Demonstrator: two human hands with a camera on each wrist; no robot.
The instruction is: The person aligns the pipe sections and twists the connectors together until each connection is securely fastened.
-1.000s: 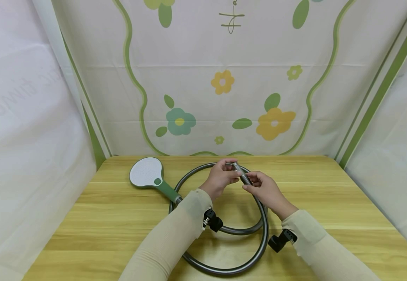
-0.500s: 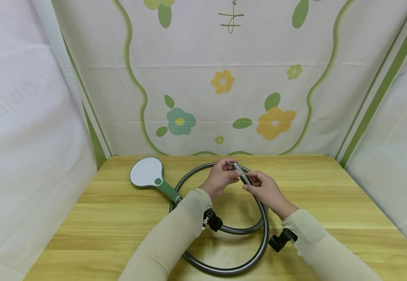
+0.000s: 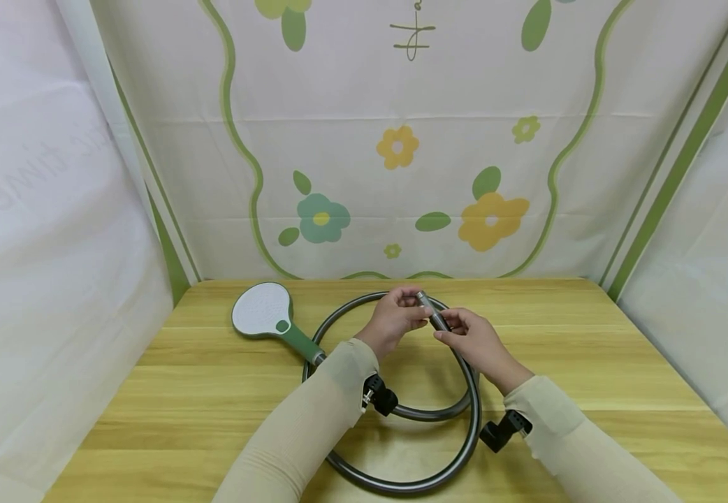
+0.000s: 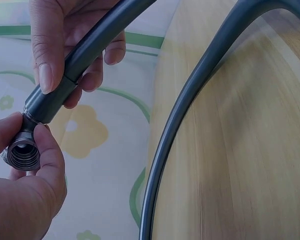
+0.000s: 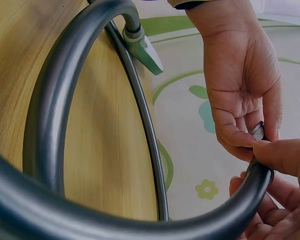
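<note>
My left hand (image 3: 392, 321) pinches the metal threaded nut (image 4: 24, 156) at the free end of a dark grey shower hose (image 3: 408, 485). Its open threaded mouth shows in the left wrist view. Just behind the nut, my right hand (image 3: 482, 344) grips the hose's end sleeve (image 4: 49, 102) between thumb and fingers. This end is held up over the table's far side. The hose loops below both hands on the tabletop. At its other end lies a green shower head (image 3: 262, 309), white spray face up, left of my left hand. My left forearm hides part of the hose.
The wooden table (image 3: 590, 419) carries the hose loops and shower head. A white curtain (image 3: 364, 175) with printed flowers stands along its back edge, and pale cloth walls (image 3: 37, 244) flank both sides. Black wrist cameras (image 3: 504, 429) hang under the sleeves, close to the hose.
</note>
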